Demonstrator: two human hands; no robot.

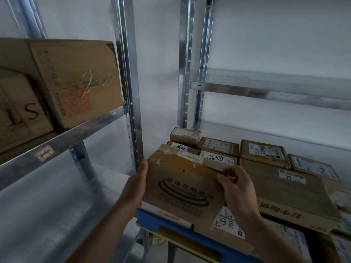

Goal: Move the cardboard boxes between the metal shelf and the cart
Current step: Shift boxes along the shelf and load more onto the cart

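A brown cardboard box [182, 188] with a dark oval logo sits tilted at the near left corner of the blue cart [152, 219]. My left hand [135, 185] lies flat against the box's left side, fingers straight. My right hand [237, 186] grips its upper right edge, fingers curled over the flap. Several smaller labelled cardboard boxes [262, 152] are piled on the cart behind and to the right. The metal shelf [62, 141] stands on the left; its upper level carries a large box [79, 82] with an orange code print.
A second box [17, 111] with large letters sits at the far left of the shelf. A lower shelf level [47, 205] lies below it. Another metal rack [266, 90] stands behind the cart. A steel upright [131, 92] separates the two.
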